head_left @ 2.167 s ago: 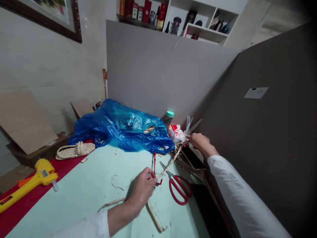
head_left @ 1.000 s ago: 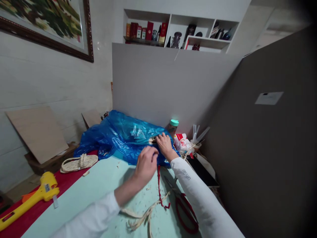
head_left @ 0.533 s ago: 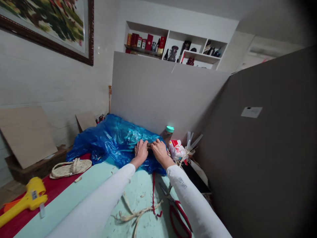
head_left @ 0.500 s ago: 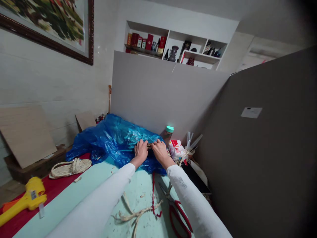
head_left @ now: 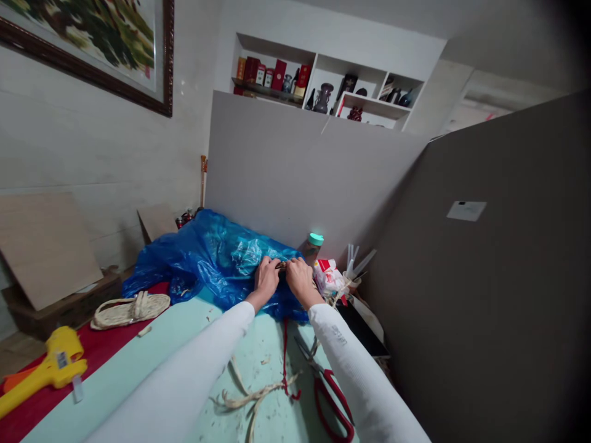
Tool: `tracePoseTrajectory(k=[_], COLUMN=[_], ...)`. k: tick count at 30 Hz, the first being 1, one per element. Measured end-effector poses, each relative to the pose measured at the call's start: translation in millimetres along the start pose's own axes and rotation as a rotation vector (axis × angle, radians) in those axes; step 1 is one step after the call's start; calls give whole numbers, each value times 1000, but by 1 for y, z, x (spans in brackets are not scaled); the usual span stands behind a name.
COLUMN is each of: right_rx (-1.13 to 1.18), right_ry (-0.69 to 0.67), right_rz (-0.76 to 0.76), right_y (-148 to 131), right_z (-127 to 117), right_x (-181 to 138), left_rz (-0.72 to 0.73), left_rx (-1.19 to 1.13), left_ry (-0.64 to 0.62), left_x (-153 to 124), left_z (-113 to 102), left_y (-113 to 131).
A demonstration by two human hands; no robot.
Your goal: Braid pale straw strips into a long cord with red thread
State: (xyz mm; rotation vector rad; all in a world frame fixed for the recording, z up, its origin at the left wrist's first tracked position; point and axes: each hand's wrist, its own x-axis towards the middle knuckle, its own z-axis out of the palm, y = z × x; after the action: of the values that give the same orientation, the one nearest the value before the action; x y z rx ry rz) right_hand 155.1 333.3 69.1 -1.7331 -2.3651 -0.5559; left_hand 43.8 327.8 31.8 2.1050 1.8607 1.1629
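My left hand and my right hand are close together above a crumpled blue plastic bag. The fingers of both are pinched on a small, brownish thing that spans the gap between them; its kind is too small to make out. Below the hands, a red cord and loose pale straw strands lie on the light green table top. Red-handled scissors lie with blades parted beside my right forearm.
A woven straw sandal and a yellow glue gun lie at the left. Behind my right hand stand a green-lidded jar, a red-and-white packet and a cup of white sticks. Grey panels close off the back and right.
My hands have drawn slightly closer together and shifted a little, still pinching the small brownish thing. The view has moved slightly; the items on the table stay put.
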Motion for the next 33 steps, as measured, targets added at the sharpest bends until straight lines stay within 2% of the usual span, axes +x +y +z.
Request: tracePoseTrajectory(k=[4,8,13,19,23,28,33], right_rx=[48,94,147,312,516,817,1042], right_ry=[40,51,71,60,90,186,443], right_rz=[-3,25,106,230,208,165,371], right_y=[9,13,11,25,24,11,13], right_z=[3,6,6,14,14,10,12], right_x=[-7,-9,-7,-8,-3,3,2], left_rz=[59,104,93,-6,27,51,10], left_rx=[-31,-4,34,40,15,14,44], left_ry=[5,-58,-88,-50,-65,-7,67], left_x=[9,14,15,20,20,15,6], left_z=[2,5,4,-5,-8,-6,-4], left_y=[10,13,12,-2,-14,-16,-22])
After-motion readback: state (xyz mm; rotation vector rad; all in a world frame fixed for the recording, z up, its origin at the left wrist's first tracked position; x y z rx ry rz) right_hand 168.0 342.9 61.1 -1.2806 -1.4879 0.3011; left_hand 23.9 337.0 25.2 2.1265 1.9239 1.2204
